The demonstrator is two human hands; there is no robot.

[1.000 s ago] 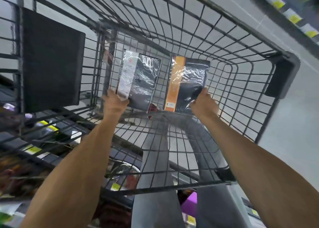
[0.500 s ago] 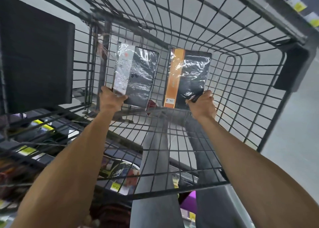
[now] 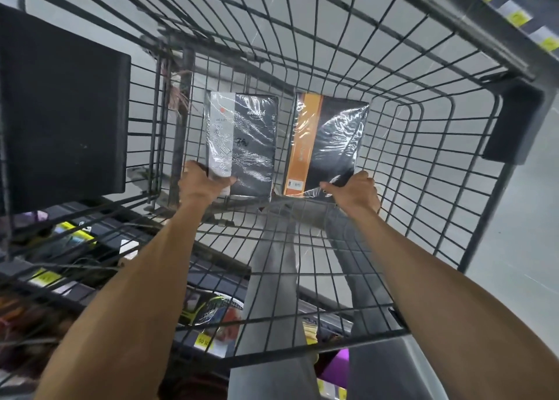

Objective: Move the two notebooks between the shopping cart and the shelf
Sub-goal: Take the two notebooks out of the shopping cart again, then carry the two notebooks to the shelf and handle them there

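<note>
Two notebooks, one cart, left hand grips white-banded notebook, right hand grips orange-banded notebook

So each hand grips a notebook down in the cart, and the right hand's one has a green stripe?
Not green: in the head view the right hand grips the orange-striped notebook. The rest holds: the left hand grips the white-banded notebook, both down in the cart.

1 wide-angle camera on the person's head looks steeply down into the wire cart from close above; the floor shows through its mesh.
</note>
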